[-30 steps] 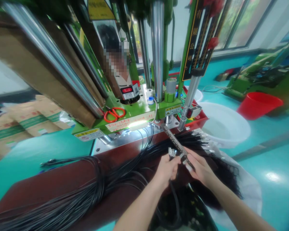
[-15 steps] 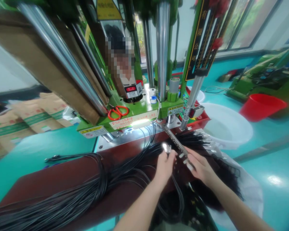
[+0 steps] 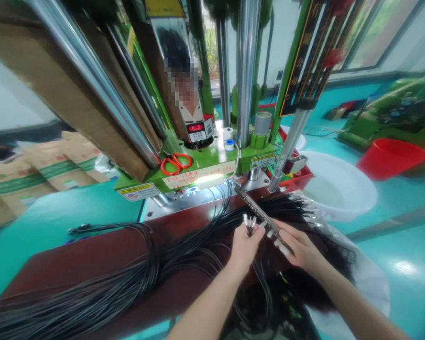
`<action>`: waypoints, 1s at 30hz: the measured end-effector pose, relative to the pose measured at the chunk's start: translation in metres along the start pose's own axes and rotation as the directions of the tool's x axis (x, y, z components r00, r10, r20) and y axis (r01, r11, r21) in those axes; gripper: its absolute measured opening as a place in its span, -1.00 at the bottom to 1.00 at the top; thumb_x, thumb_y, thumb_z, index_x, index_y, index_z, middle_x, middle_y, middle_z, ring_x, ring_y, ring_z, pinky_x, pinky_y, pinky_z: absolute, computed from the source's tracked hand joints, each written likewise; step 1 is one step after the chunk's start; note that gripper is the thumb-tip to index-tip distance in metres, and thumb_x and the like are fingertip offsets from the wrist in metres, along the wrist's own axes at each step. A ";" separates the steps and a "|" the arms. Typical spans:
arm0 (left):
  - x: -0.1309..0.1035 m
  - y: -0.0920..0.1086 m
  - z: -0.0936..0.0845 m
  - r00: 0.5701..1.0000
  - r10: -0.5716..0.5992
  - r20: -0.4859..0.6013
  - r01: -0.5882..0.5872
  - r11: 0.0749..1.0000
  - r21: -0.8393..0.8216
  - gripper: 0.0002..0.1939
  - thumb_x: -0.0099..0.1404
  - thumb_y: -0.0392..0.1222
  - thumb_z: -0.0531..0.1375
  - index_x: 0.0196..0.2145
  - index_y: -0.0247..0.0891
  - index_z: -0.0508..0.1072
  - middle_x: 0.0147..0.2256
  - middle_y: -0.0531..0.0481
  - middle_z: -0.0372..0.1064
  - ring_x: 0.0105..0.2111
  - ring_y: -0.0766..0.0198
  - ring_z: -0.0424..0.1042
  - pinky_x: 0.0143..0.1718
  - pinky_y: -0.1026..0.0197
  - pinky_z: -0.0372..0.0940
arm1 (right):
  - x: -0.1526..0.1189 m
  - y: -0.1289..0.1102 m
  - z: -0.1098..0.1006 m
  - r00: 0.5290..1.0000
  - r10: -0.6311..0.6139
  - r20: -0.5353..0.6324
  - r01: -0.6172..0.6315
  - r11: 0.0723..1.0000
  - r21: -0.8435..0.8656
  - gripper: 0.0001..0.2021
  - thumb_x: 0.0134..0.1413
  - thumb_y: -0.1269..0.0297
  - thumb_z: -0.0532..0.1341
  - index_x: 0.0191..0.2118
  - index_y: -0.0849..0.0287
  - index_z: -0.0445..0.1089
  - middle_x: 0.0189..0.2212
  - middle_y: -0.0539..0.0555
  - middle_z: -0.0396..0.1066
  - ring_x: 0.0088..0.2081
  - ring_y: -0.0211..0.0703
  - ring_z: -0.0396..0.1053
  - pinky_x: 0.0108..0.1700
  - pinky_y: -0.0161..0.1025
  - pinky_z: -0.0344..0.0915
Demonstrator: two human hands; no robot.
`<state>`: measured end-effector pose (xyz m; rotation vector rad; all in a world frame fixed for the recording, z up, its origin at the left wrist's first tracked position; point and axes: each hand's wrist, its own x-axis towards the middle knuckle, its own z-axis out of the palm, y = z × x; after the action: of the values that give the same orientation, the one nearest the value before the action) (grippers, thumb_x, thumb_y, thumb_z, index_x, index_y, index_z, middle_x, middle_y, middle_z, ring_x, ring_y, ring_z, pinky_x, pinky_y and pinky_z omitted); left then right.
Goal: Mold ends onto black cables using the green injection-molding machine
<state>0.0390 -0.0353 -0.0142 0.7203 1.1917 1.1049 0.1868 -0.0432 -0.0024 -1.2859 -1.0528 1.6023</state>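
Left hand (image 3: 243,245) pinches cable plugs (image 3: 248,222); right hand (image 3: 302,248) grips metal bar (image 3: 264,219).

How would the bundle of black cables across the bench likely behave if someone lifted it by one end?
The black cables would probably sag and trail, since they already curve and loop loosely over the dark red bench. Being many thin strands, they look apt to tangle or slide apart. The few ends with metal tips pinched in the left hand stand up straight, so short lengths seem fairly stiff.
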 end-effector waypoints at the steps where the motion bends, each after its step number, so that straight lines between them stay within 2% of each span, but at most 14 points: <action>1: 0.001 0.000 -0.001 1.000 0.016 0.001 -0.016 1.000 0.013 -0.64 -0.09 0.00 0.29 -0.52 -0.29 0.25 -0.72 0.22 0.06 -0.74 0.54 -0.01 -0.71 0.40 -0.10 | 0.001 0.001 -0.001 1.000 -0.002 -0.006 0.002 1.000 -0.004 -0.44 -0.10 -0.07 0.24 0.02 0.13 0.32 -0.26 0.11 0.39 -0.40 -0.20 0.30 -0.56 -0.43 0.13; 4: 0.002 -0.003 -0.003 0.999 0.043 -0.002 -0.043 0.998 0.040 -0.65 -0.09 0.00 0.29 -0.54 -0.28 0.26 -0.72 0.21 0.07 -0.74 0.52 0.00 -0.71 0.40 -0.08 | 0.002 0.003 -0.003 1.000 -0.017 0.021 0.018 0.999 -0.037 -0.43 -0.08 -0.08 0.22 0.03 0.13 0.31 -0.28 0.11 0.40 -0.40 -0.18 0.31 -0.55 -0.40 0.19; 8: 0.002 -0.006 -0.006 0.998 0.065 -0.001 -0.065 0.995 0.071 -0.67 -0.07 -0.01 0.28 -0.55 -0.27 0.25 -0.72 0.20 0.07 -0.73 0.51 0.01 -0.70 0.39 -0.06 | 0.002 0.005 -0.003 0.990 -0.115 0.086 0.130 0.974 -0.184 -0.45 -0.05 -0.02 0.21 0.06 0.14 0.30 -0.42 0.10 0.41 -0.40 -0.08 0.34 -0.48 -0.27 0.30; 11: 0.001 -0.005 -0.008 0.994 0.108 0.016 -0.109 0.987 0.117 -0.67 -0.04 0.02 0.26 -0.55 -0.27 0.25 -0.71 0.18 0.09 -0.71 0.49 0.04 -0.69 0.38 -0.03 | 0.001 0.005 -0.002 0.987 -0.127 0.095 0.146 0.962 -0.233 -0.47 -0.03 0.02 0.21 0.07 0.13 0.28 -0.48 0.08 0.40 -0.40 -0.04 0.35 -0.44 -0.21 0.33; 13: 0.001 -0.003 -0.010 0.986 0.162 0.029 -0.165 0.974 0.154 -0.66 0.04 0.07 0.19 -0.54 -0.28 0.27 -0.68 0.15 0.12 -0.69 0.46 0.09 -0.67 0.37 0.00 | 0.001 0.004 -0.002 0.988 -0.123 0.091 0.139 0.971 -0.194 -0.48 0.00 0.01 0.19 0.06 0.15 0.30 -0.43 0.11 0.41 -0.34 -0.02 0.35 -0.40 -0.20 0.34; 17: 0.001 0.003 -0.013 0.967 0.254 -0.017 -0.249 0.957 0.146 -0.60 0.19 0.13 -0.01 -0.52 -0.28 0.24 -0.66 0.14 0.09 -0.69 0.45 0.12 -0.68 0.36 0.03 | 0.003 0.001 -0.004 0.987 -0.132 0.090 0.143 0.981 -0.131 -0.52 0.00 0.00 0.19 0.01 0.15 0.34 -0.17 0.16 0.38 -0.16 -0.01 0.30 -0.32 -0.27 0.32; 18: 0.001 0.004 -0.014 0.963 0.266 -0.030 -0.260 0.956 0.136 -0.59 0.21 0.14 -0.04 -0.55 -0.26 0.19 -0.67 0.16 0.05 -0.71 0.46 0.09 -0.68 0.37 0.02 | 0.003 0.001 -0.005 0.990 -0.117 0.083 0.126 0.986 -0.113 -0.52 -0.01 -0.01 0.21 0.00 0.14 0.35 -0.13 0.16 0.35 -0.16 -0.03 0.30 -0.34 -0.29 0.31; 20: 0.001 0.006 -0.015 0.962 0.271 -0.016 -0.266 0.954 0.141 -0.57 0.21 0.15 -0.06 -0.61 -0.24 0.11 -0.71 0.18 -0.01 -0.72 0.48 0.04 -0.68 0.37 0.01 | 0.003 0.000 -0.006 0.997 -0.051 0.058 0.055 0.996 -0.072 -0.49 -0.05 -0.02 0.23 0.01 0.12 0.34 -0.14 0.15 0.36 -0.29 -0.12 0.33 -0.48 -0.38 0.26; 22: 0.001 0.007 -0.016 0.973 0.227 0.036 -0.230 0.956 0.182 -0.54 0.19 0.17 -0.04 -0.64 -0.24 0.08 -0.73 0.17 -0.02 -0.72 0.48 0.03 -0.68 0.37 0.00 | 0.002 0.000 -0.006 0.999 0.021 0.042 -0.019 0.999 -0.044 -0.46 -0.07 -0.04 0.23 0.03 0.12 0.31 -0.24 0.15 0.39 -0.48 -0.24 0.28 -0.65 -0.46 0.08; 25: 0.002 0.010 -0.016 0.987 0.099 0.123 -0.124 0.969 0.215 -0.54 0.12 0.19 0.04 -0.66 -0.24 0.09 -0.75 0.19 -0.03 -0.76 0.50 -0.03 -0.74 0.37 -0.09 | 0.001 0.000 -0.008 0.996 0.053 0.070 -0.049 0.997 -0.058 -0.41 -0.09 -0.04 0.24 0.06 0.16 0.29 -0.39 0.13 0.39 -0.63 -0.37 0.12 -0.72 -0.50 -0.13; 28: 0.003 0.014 -0.017 0.984 0.015 0.177 -0.052 0.978 0.202 -0.54 0.09 0.17 0.07 -0.68 -0.24 0.09 -0.76 0.20 -0.05 -0.78 0.51 -0.07 -0.77 0.37 -0.14 | 0.001 -0.001 -0.010 0.991 0.052 0.126 -0.044 0.997 -0.069 -0.39 -0.08 -0.04 0.25 0.07 0.20 0.28 -0.55 0.08 0.35 -0.70 -0.43 -0.02 -0.75 -0.49 -0.19; 30: 0.004 0.016 -0.018 0.979 -0.017 0.204 -0.029 0.975 0.219 -0.54 0.09 0.16 0.08 -0.71 -0.25 0.10 -0.78 0.20 -0.06 -0.79 0.51 -0.06 -0.77 0.37 -0.14 | 0.001 -0.002 -0.011 0.987 0.046 0.151 -0.036 0.997 -0.072 -0.41 -0.04 -0.01 0.24 0.08 0.22 0.27 -0.58 0.07 0.34 -0.71 -0.44 -0.04 -0.75 -0.49 -0.20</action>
<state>0.0175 -0.0278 -0.0058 0.9855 1.1454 0.8867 0.1973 -0.0407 -0.0026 -1.2528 -1.1918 1.7316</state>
